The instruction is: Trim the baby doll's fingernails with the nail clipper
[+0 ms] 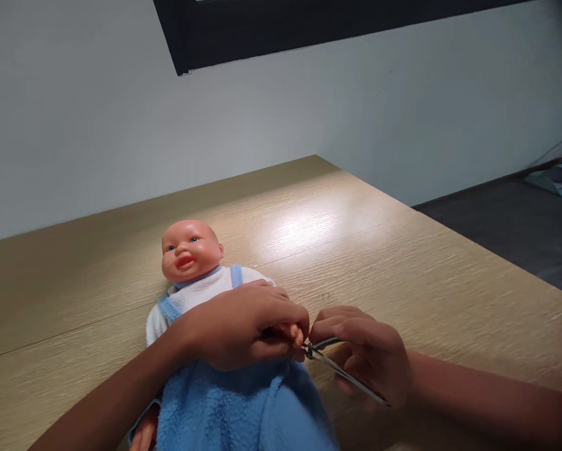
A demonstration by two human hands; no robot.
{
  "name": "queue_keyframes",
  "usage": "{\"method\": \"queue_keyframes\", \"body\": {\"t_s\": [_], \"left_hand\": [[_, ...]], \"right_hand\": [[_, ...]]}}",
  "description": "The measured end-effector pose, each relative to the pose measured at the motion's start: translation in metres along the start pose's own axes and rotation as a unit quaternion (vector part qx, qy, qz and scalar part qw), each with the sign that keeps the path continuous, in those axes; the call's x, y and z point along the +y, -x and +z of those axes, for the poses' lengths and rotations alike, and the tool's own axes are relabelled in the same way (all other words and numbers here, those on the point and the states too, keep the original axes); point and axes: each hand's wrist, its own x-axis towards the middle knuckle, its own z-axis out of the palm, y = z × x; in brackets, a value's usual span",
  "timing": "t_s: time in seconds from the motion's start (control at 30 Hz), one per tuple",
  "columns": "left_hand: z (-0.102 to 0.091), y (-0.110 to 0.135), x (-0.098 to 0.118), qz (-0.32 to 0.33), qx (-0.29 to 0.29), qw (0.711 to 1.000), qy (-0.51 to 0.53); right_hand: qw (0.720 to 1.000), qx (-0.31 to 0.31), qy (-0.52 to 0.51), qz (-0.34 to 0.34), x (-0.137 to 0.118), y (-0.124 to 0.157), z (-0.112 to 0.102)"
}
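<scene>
A baby doll (200, 250) in a white top and blue fleece overalls lies on its back on the wooden table (403, 275). Reaching across its chest, my left hand (247, 322) is closed around one of the doll's hands (296, 334), whose small fingers poke out past my thumb. My right hand (365, 351) grips a metal nail clipper (351, 376), its lever swung out from the body. The clipper's jaws are at the doll's fingertips; whether they touch cannot be made out. The doll's other hand (144, 432) rests low at the left.
Behind the table rises a pale wall (74, 113) with a dark frame (309, 31) along its top. The table's right edge drops to a dark floor (478, 219), where a light green object (557, 178) lies at the far right. A bright light reflection falls on the tabletop.
</scene>
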Motion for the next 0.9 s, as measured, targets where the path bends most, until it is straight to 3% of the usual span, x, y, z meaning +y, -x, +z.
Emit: {"method": "queue_keyframes", "body": {"t_s": [0.07,0.23,0.7,0.9], "left_hand": [[0.001,0.001,0.000,0.000,0.020,1.000,0.005],[0.001,0.002,0.000,-0.014,0.061,0.998,0.013],[0.002,-0.001,0.001,-0.040,0.046,0.997,-0.041],[0.002,-0.001,0.005,-0.042,0.038,0.996,-0.064]], "right_hand": [[1.000,0.021,-0.002,0.007,0.000,0.001,0.002],[1.000,0.010,0.011,0.011,-0.002,-0.009,0.007],[0.998,0.022,0.044,-0.046,0.000,-0.016,0.013],[0.997,-0.004,0.039,-0.066,-0.006,-0.020,0.018]]}}
